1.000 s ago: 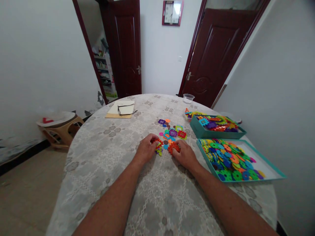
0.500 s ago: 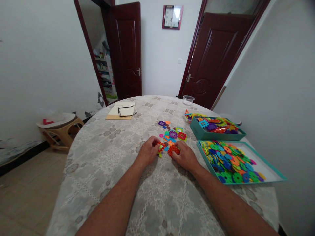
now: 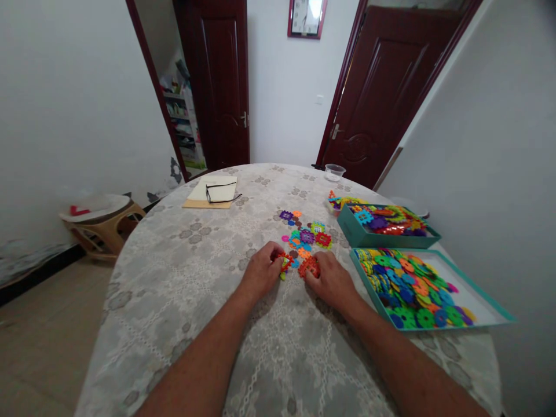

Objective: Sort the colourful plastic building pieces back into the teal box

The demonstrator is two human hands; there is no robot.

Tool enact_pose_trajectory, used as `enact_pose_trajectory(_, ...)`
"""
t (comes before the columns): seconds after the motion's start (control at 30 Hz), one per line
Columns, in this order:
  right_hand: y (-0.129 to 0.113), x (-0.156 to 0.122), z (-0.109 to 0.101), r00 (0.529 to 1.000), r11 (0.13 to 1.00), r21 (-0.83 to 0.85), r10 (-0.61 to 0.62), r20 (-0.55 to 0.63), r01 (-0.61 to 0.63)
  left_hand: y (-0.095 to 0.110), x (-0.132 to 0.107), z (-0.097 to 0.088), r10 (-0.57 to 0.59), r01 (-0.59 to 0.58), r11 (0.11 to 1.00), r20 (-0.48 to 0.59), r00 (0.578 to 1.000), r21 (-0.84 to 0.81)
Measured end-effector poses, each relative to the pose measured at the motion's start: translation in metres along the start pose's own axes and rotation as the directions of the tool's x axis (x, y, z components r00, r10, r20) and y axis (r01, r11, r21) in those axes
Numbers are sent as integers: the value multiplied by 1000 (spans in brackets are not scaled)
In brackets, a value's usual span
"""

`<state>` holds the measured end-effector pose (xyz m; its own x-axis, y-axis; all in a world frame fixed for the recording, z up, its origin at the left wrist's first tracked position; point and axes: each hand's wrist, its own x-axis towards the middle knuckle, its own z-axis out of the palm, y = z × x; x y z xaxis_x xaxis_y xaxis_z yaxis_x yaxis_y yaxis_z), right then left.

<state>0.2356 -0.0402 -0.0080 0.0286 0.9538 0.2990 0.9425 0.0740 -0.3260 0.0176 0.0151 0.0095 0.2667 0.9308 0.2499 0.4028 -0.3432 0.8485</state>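
Observation:
My left hand [image 3: 262,268] is closed on a small assembly of red and yellow-green plastic pieces [image 3: 285,264], held low over the table. To its right, my right hand [image 3: 329,274] pinches a red toothed square building piece [image 3: 308,266] between thumb and fingers. A narrow gap separates the two held things. Just beyond them lie loose interlocking pieces, among them a purple square [image 3: 307,236], a red square [image 3: 324,240] and an orange flower-shaped piece [image 3: 304,253]. The fingertips of both hands are partly hidden.
On the right, a teal tray [image 3: 486,282] holds many colourful discs, and a teal box [image 3: 382,237] behind it holds more pieces. A clear plastic bowl [image 3: 335,172] stands at the far edge. Eyeglasses [image 3: 221,193] rest on a notebook [image 3: 197,200] at the far left. A patterned cloth [image 3: 195,278] covers the table.
The view has tilted slightly downward. My right hand and the red square have shifted slightly right, away from the left hand, which keeps its hold.

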Motion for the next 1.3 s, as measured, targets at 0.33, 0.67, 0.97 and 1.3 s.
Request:
enact_pose_trajectory(0.33,-12,2,-5,981,870,455,-157,-113,192,3,-1,2,-25,24,999,-12,1000,-34)
enact_pose_trajectory(0.67,-25,1,-16,986,702,695,-152,-68,156,17,-1,-2,40,-11,988,180,983,-155)
enact_pose_trajectory(0.97,-14,16,-56,993,767,642,-57,104,-23,7,1,-2,51,-38,996,159,986,-85)
enact_pose_trajectory(1.3,135,101,-155,873,945,65,322,-367,-321,-12,-3,-1,132,-197,869,171,976,454)
